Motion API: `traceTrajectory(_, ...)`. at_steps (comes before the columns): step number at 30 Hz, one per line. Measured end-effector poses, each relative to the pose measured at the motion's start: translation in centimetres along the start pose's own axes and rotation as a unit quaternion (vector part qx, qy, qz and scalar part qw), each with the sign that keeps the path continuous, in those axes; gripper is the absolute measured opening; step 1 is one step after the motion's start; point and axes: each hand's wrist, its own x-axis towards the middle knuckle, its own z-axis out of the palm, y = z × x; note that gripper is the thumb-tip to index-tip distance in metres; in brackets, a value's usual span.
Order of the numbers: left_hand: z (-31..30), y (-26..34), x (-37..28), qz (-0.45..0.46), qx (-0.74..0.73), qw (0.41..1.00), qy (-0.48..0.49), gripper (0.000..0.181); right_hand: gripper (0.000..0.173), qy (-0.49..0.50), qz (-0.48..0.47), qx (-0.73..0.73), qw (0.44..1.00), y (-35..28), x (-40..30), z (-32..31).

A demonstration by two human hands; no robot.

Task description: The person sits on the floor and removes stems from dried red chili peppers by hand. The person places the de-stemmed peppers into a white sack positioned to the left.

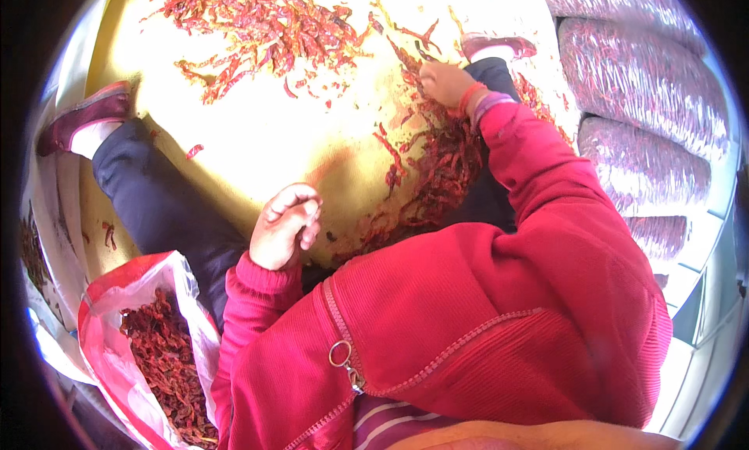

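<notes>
My right hand (pixel 446 82) is low over the yellow mat (pixel 345 169), at the upper edge of a dark red heap of dried chili peppers (pixel 442 169) beside my right leg. Some chilies lie right at its fingertips; whether it grips one cannot be told. My left hand (pixel 287 225) is raised above the mat near my left thigh, fingers curled, with no pepper plainly seen in it. A larger, brighter pile of dried red chilies (pixel 275 26) spreads over the far part of the mat, between my feet.
An open red and white sack (pixel 202 339) with dried chilies (pixel 167 362) stands at lower left. Several full transparent bags of chilies (pixel 638 81) are stacked on the right. My outstretched legs, with shoes (pixel 88 116) on both feet, flank the mat. Loose chilies lie scattered about.
</notes>
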Motion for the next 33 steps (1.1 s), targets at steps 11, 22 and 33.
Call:
traceTrajectory(11,-0.2,-0.1,1.1,-0.057,0.03,0.997,0.049,0.008,0.058,0.17,0.14,0.105,0.97,4.7,7.2,5.0)
traceTrajectory(22,-0.1,0.8,-0.9,0.018,0.058,0.998,-0.018,0.007,0.037,-0.278,0.026,-0.107,0.954,-6.2,-9.7,7.1)
traceTrajectory(33,-2.4,-0.1,-2.7,0.021,0.088,0.996,-0.025,0.008,0.031,-0.326,0.072,-0.156,0.929,-9.3,-6.4,1.0)
